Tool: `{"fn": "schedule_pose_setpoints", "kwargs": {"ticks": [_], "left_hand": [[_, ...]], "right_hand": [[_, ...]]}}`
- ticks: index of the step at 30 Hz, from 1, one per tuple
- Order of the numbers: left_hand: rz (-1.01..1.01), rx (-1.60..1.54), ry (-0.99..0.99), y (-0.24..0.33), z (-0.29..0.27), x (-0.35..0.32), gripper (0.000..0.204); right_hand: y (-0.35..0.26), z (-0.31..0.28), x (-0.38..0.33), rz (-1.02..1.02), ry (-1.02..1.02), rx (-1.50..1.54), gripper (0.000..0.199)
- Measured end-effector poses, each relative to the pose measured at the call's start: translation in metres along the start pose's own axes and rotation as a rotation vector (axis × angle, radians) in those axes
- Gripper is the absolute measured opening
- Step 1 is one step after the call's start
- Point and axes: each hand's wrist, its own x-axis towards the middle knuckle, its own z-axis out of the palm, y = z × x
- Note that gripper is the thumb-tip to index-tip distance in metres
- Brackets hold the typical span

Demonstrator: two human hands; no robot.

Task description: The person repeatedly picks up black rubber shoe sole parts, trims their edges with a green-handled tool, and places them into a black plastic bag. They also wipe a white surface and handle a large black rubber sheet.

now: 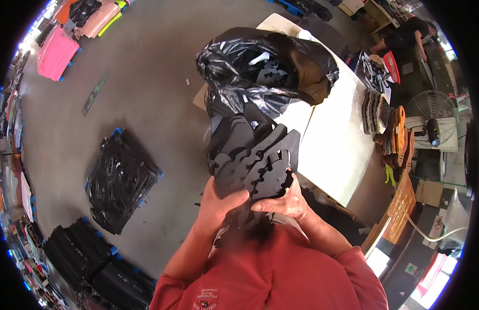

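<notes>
Both my hands clasp a thick bundle of black foam cut-out pieces [255, 155] held up against my chest. My left hand [218, 201] wraps the bundle's lower left side, thumb across the front. My right hand [283, 201] grips its lower right side. The pieces have notched, jagged edges and fan out upward. Just beyond the bundle an open black plastic bag [260, 72] rests on the corner of a white table [337, 134], with more black foam pieces showing inside it.
Heaps of black foam scraps [118, 178] lie on the grey floor at left, more stacks [89, 263] at lower left. Pink sheets [56, 51] lie at the far left. Stacked foam shapes [379, 111], a fan [433, 111] and a person [404, 36] are at the right.
</notes>
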Motion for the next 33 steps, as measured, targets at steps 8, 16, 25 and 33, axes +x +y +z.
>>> {"fn": "schedule_pose_setpoints", "kwargs": {"ticks": [8,16,25,33], "left_hand": [[-0.007,0.255,0.171,0.033,0.044,0.038,0.056],[0.004,0.461,-0.012,0.076,0.076,0.100,0.056],[0.285,0.760,0.237,0.090,0.072,0.172,0.055],[0.367,1.162,0.608,0.121,0.006,0.242,0.061]], "right_hand": [[0.014,-0.022,0.049,-0.081,-0.089,0.302,0.093],[-0.005,-0.046,0.085,0.049,0.029,0.807,0.082],[-0.028,-0.080,0.103,0.082,0.160,1.034,0.066],[-0.027,-0.089,0.124,0.159,0.334,1.075,0.065]]}}
